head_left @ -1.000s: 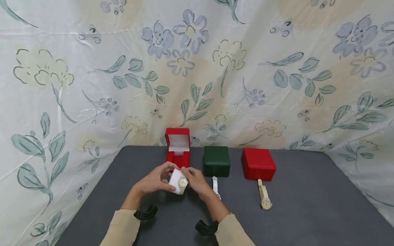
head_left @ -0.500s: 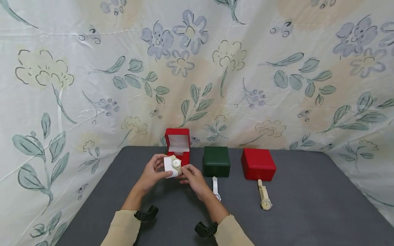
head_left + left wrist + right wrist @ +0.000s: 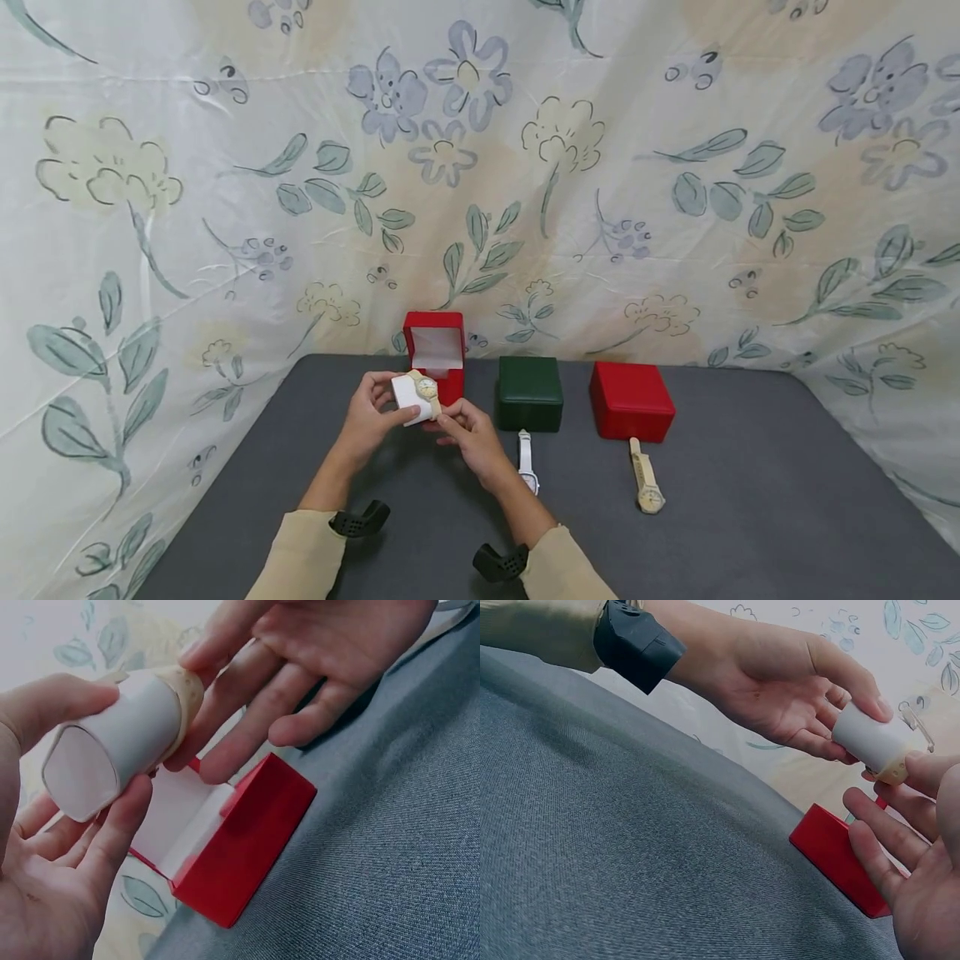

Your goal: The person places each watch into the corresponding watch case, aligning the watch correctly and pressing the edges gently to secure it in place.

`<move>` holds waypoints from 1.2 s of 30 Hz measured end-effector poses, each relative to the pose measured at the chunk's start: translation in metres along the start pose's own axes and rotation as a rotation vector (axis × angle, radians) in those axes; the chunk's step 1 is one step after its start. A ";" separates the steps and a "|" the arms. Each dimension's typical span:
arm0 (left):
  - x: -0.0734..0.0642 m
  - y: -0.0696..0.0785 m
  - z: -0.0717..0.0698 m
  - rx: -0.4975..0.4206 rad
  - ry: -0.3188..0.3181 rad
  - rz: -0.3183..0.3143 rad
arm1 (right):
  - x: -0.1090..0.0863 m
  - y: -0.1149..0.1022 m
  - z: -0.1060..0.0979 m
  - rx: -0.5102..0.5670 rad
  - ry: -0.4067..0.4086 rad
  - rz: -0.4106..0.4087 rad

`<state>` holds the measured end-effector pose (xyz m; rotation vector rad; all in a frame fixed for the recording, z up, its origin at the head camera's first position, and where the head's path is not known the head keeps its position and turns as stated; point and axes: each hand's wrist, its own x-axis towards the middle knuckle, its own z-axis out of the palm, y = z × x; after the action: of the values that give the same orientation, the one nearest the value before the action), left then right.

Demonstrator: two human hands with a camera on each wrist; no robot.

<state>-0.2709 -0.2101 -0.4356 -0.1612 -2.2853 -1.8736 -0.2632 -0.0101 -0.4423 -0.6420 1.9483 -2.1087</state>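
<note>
"Fingers of my left hand (image 3: 367,425): closed round a white, rounded, smooth-sided cushion (image 3: 408,402), thumb on one side, fingertips on the other. Fingers of my right hand (image 3: 476,437): thumb and forefinger pinching the strap of item two, the others loosely spread."

"Item two being?"

"One cream-strapped, round-dialled wristwatch (image 3: 427,388), wrapped about that cushion."

"Location?"

"Held above the dark grey, cloth-covered tabletop (image 3: 750,467), near a red, hinged, pale-lined box (image 3: 244,851). Lid raised; cushion outside."

"Done so far?"

"One watch on its cushion, I judge, and one box opened for use. Buckle fastened or not: I cannot tell."

"Left over?"

"By my judgement, most of the set. The cushion I hold is not yet in the box, nor is that lid down. Lying loose: one white-strapped wristwatch (image 3: 527,462), partly behind my right arm, in front of a dark green, squarish box (image 3: 530,392), closed; one beige-strapped wristwatch (image 3: 645,479), dial end nearest me, in front of a second red box (image 3: 632,400), also closed. Contents of those two boxes: not visible."
</note>
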 end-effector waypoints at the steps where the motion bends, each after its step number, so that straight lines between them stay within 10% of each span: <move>1: 0.000 0.001 0.000 0.006 0.003 0.000 | 0.000 0.001 0.000 -0.003 0.001 -0.005; 15: 0.000 0.000 0.011 0.026 0.042 0.016 | -0.002 0.003 0.001 -0.064 0.039 -0.056; 30: 0.000 -0.005 -0.004 -0.029 -0.326 -0.039 | 0.015 0.012 -0.038 -0.077 -0.174 -0.019; 36: -0.001 -0.004 -0.007 0.037 -0.357 -0.026 | 0.013 0.007 -0.042 -0.144 -0.179 0.004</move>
<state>-0.2702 -0.2178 -0.4382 -0.5012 -2.5546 -1.9458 -0.2946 0.0212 -0.4488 -0.8229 2.0100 -1.8502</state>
